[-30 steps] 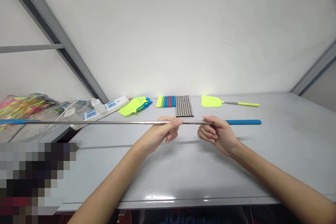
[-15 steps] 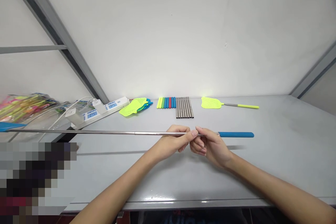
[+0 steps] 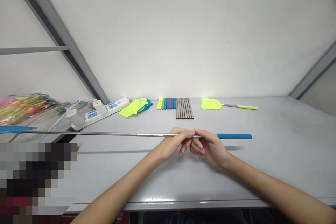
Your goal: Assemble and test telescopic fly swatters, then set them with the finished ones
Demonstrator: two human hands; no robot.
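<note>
Both my hands hold a long telescopic fly swatter (image 3: 110,133) level above the table, its blue head (image 3: 18,129) at the far left and its blue grip (image 3: 235,136) at the right. My left hand (image 3: 174,143) is closed around the metal rod near the middle. Close beside it, my right hand (image 3: 208,147) pinches the rod just left of the blue grip, fingers curled under. Beyond the hands lie a row of coloured grip sleeves (image 3: 167,103), several metal tubes (image 3: 185,108) and a finished-looking yellow swatter (image 3: 211,104).
Yellow and blue swatter heads (image 3: 135,107) are stacked at the back left, beside a white power strip (image 3: 101,113) with plugs and cables. Bagged colourful items (image 3: 28,108) lie at the far left. A wall (image 3: 196,42) closes off the table (image 3: 283,147) behind.
The swatter has shortened a little: its blue head has come rightward into view and the grip has shifted slightly left. My hands are now closer together.
</note>
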